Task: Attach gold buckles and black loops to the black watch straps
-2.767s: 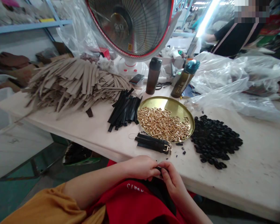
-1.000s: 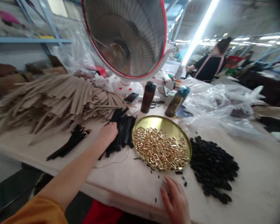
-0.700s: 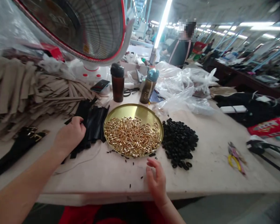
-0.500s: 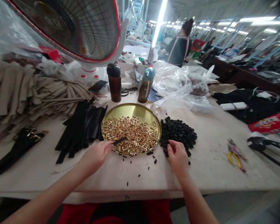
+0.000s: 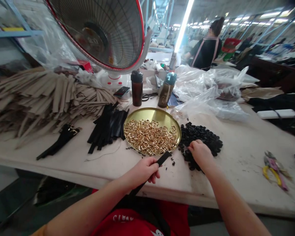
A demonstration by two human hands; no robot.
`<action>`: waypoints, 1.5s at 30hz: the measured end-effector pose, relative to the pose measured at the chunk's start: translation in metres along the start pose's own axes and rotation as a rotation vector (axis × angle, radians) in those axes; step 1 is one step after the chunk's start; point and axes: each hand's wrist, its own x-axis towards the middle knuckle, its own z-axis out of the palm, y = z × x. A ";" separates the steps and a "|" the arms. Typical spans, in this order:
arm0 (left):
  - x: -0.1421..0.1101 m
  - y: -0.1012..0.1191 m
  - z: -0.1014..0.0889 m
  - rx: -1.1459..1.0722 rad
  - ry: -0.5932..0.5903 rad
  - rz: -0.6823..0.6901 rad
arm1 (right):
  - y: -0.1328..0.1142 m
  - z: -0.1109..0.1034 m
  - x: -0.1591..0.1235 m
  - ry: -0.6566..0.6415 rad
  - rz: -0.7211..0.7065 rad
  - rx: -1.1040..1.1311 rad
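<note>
My left hand (image 5: pixel 146 171) is closed around a black strap (image 5: pixel 164 158). The strap's short end points up and right, near the front rim of a round golden tray (image 5: pixel 152 113); its tail runs down toward my lap. Small gold-coloured buckles (image 5: pixel 151 137) fill much of the tray. At the near left side of a heap of small black loops (image 5: pixel 206 136), my right hand (image 5: pixel 200 153) has its thumb and fingers pinched together. Whatever lies between those fingertips is too small to make out.
Black straps (image 5: pixel 109 126) lie left of the tray, with buckled straps (image 5: pixel 61 141) farther left. Pliers (image 5: pixel 274 170) rest at the right. Behind stand two bottles (image 5: pixel 136 90), a large fan (image 5: pixel 100 36), beige strips (image 5: pixel 39 95) and plastic bags (image 5: pixel 206 88). A person (image 5: pixel 206 49) is in the background.
My left hand, holding the strap, has moved right from the tray's left edge to in front of it. My right hand remains at the loop heap. The view has shifted left.
</note>
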 end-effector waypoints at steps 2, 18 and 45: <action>-0.004 -0.001 0.003 -0.003 0.015 0.018 | -0.021 -0.007 -0.014 0.041 0.016 0.189; -0.034 -0.033 -0.016 -0.074 -0.069 -0.144 | -0.128 0.013 -0.089 -0.441 0.697 1.783; -0.020 -0.044 -0.043 0.398 0.012 0.160 | -0.141 0.035 -0.090 -0.538 0.554 1.505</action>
